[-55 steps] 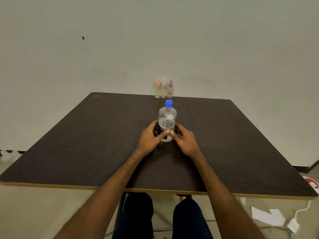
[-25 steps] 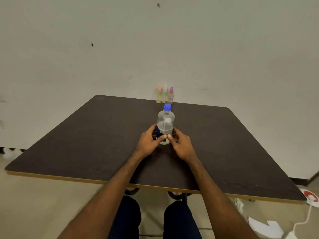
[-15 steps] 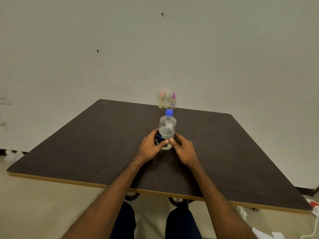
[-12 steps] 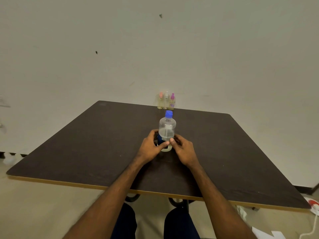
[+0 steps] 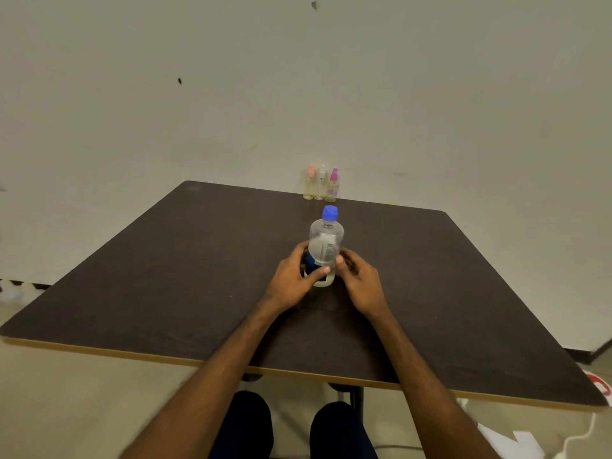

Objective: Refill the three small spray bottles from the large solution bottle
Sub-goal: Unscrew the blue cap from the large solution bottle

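Solution bottle [image 5: 325, 248] stands upright mid-table [image 5: 165, 276], long axis vertical, blue cap [image 5: 330, 213] pointing up! Left hand [image 5: 291, 283] wraps its lower half. Right hand [image 5: 362, 286] curls alongside, thumb touching it. A real grip? Can't tell. That thumb met the left one a moment ago; now they're apart. Spray bottles [image 5: 320, 187] line the far edge.

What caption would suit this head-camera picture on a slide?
Left hand and right hand hold the large solution bottle upright on a dark table; three small spray bottles stand behind.
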Demonstrator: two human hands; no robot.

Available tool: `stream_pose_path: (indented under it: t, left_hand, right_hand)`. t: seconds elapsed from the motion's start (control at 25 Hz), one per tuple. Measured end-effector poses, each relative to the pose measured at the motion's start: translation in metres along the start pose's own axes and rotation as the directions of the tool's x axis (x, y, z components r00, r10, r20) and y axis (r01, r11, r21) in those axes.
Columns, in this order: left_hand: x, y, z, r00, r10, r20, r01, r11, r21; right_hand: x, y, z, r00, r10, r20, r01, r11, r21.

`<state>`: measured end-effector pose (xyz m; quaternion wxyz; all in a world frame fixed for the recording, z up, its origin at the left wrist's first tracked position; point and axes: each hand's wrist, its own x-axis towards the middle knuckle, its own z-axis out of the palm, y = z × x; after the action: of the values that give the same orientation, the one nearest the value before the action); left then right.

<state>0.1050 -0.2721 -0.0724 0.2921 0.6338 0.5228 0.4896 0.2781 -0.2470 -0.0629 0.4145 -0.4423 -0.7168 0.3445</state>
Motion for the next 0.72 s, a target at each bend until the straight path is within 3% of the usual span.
stream_pose_path:
  t: [0.16, 0.28, 0.48, 0.6, 0.72]
  left_hand:
    - [-0.001, -0.003, 0.001, 1.000, -0.004, 0.006, 0.004, 1.000, -0.019]
    - [-0.002, -0.002, -0.001, 1.000, 0.000, 0.005, 0.000, 1.000, -0.020]
    - [-0.002, 0.001, -0.002, 1.000, -0.021, 0.013, 0.021, 1.000, -0.022]
    - [-0.002, 0.002, -0.002, 0.999, -0.035, 0.015, 0.036, 0.999, -0.026]
    - [-0.002, 0.002, -0.002, 0.999, -0.044, 0.014, 0.044, 0.998, -0.035]
  right_hand:
    - [0.013, -0.009, -0.009, 0.985, -0.021, -0.169, 0.022, 1.000, 0.000]
    - [0.032, -0.047, -0.022, 0.958, -0.173, -0.228, 0.149, 0.982, -0.118]
    - [0.063, -0.098, -0.027, 0.942, -0.334, -0.024, 0.290, 0.849, -0.442]
    - [0.074, -0.108, -0.026, 0.947, -0.297, 0.121, 0.309, 0.739, -0.599]
    - [0.076, -0.120, -0.033, 0.929, -0.263, 0.260, 0.370, 0.686, -0.627]
